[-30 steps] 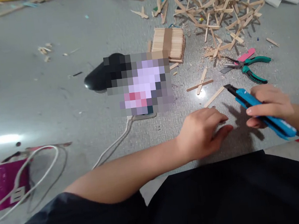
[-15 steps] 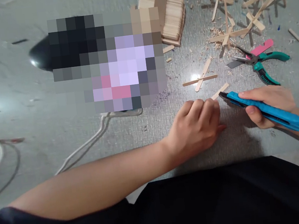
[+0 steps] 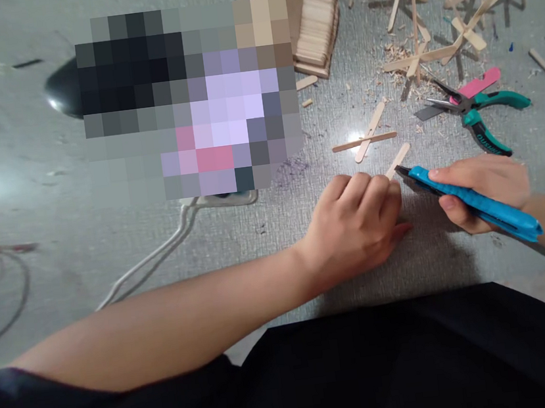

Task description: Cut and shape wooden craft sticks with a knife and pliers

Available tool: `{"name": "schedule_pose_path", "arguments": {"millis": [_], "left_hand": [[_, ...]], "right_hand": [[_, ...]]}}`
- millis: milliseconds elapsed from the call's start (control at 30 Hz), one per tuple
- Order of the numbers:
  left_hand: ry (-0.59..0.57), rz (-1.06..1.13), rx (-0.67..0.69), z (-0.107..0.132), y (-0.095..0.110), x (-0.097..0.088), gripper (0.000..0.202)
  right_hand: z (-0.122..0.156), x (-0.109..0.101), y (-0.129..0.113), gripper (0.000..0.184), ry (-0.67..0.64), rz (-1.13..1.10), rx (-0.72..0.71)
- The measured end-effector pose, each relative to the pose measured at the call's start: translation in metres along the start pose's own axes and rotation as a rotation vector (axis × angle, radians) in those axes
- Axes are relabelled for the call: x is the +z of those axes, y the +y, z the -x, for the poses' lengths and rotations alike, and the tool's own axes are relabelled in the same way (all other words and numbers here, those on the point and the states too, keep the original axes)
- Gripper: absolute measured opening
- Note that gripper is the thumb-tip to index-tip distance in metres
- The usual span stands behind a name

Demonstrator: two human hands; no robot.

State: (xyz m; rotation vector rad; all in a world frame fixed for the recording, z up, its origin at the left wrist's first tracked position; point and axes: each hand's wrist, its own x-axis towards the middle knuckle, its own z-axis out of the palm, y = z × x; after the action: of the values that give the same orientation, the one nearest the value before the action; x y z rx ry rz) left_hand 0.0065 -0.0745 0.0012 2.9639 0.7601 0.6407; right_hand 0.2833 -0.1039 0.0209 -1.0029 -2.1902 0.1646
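Observation:
My left hand is closed on a wooden popsicle stick, pressing it to the table; one end of the stick pokes out past the knuckles and the rest is hidden. In my right hand is a blue utility knife, its dark blade against the right edge of that stick. Just beyond the left hand lie two crossed popsicle sticks. Pliers with green and black handles rest open, jaws leftward, over a pink-handled blade.
A banded bundle of popsicle sticks lies at the back. Behind the pliers stands a lattice of joined sticks with wood shavings around it. A white cable runs leftward; a black object is partly blurred out.
The exposed end of the stick has swung slightly left and steeper. My right hand and the knife have shifted a little left. The whole view has moved slightly.

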Motion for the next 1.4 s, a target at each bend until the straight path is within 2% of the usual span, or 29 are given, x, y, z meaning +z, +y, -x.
{"name": "schedule_pose_path", "arguments": {"millis": [133, 200, 267, 433, 533, 767, 933, 1133, 1267, 1400], "left_hand": [[-0.040, 0.098, -0.091, -0.004, -0.011, 0.003, 0.037], [-0.031, 0.130, -0.165, -0.006, -0.018, 0.006, 0.047], [-0.021, 0.179, -0.176, -0.008, -0.026, 0.010, 0.062], [-0.122, 0.324, -0.053, -0.013, -0.049, 0.018, 0.069], [-0.149, 0.349, -0.020, -0.015, -0.057, 0.020, 0.083], [-0.210, 0.323, -0.066, -0.015, -0.053, 0.021, 0.087], [-0.220, 0.356, -0.081, -0.018, -0.054, 0.017, 0.087], [-0.272, 0.339, -0.089, -0.021, -0.054, 0.012, 0.090], [-0.264, 0.317, -0.088, -0.021, -0.053, 0.016, 0.099], [-0.250, 0.315, -0.081, -0.021, -0.053, 0.018, 0.096]], "right_hand": [[-0.002, 0.000, 0.003, 0.030, -0.027, -0.030, -0.046], [-0.003, -0.001, 0.006, 0.026, -0.030, -0.056, -0.085], [-0.004, -0.001, 0.009, 0.021, -0.032, -0.079, -0.109], [-0.002, -0.002, 0.015, 0.021, -0.053, -0.165, -0.128], [-0.002, -0.002, 0.016, 0.023, -0.088, -0.222, -0.142], [-0.003, -0.003, 0.021, 0.030, -0.089, -0.282, -0.143], [-0.005, -0.007, 0.024, 0.039, -0.149, -0.291, -0.130], [-0.007, -0.008, 0.021, 0.038, -0.152, -0.288, -0.131], [-0.004, -0.011, 0.020, 0.036, -0.219, -0.247, -0.048], [-0.003, -0.013, 0.020, 0.040, -0.225, -0.274, -0.058]]}}
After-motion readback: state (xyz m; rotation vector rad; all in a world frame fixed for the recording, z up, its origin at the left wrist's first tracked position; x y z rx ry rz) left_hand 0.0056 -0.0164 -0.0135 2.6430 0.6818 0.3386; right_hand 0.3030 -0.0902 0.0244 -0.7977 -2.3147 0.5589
